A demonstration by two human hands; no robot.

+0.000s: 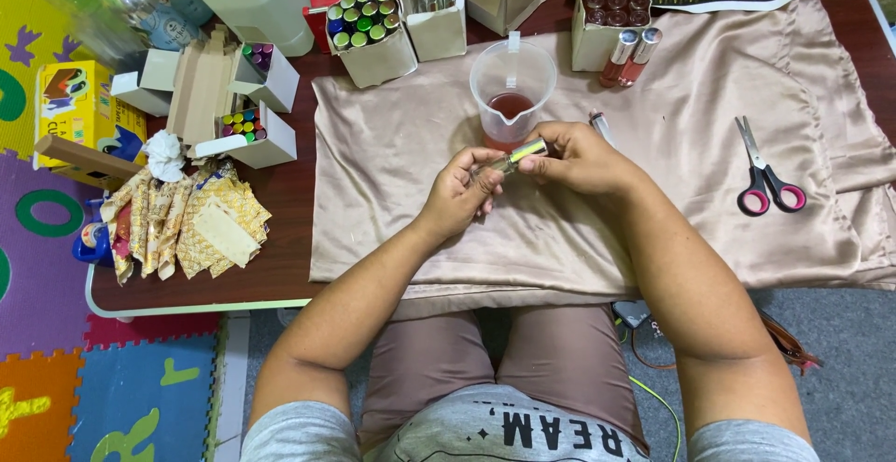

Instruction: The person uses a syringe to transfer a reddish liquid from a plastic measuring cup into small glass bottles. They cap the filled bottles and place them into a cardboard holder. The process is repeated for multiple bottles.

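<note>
Small clear tube (511,159) with a yellow-green cap is held level between both hands, above the tan cloth (672,135) on the table (289,210). Its clear end is pinched in the left hand (459,193) grip, fingers pressed together around it; the capped end is pinched by the right hand (581,156) fingertips. Just behind the tube, a clear measuring cup (511,89) with red liquid is seen standing upright. Pink-handled scissors (765,175) lie well apart to the right on the cloth. Boxes of coloured tubes (369,33) are lined up along the far edge.
</note>
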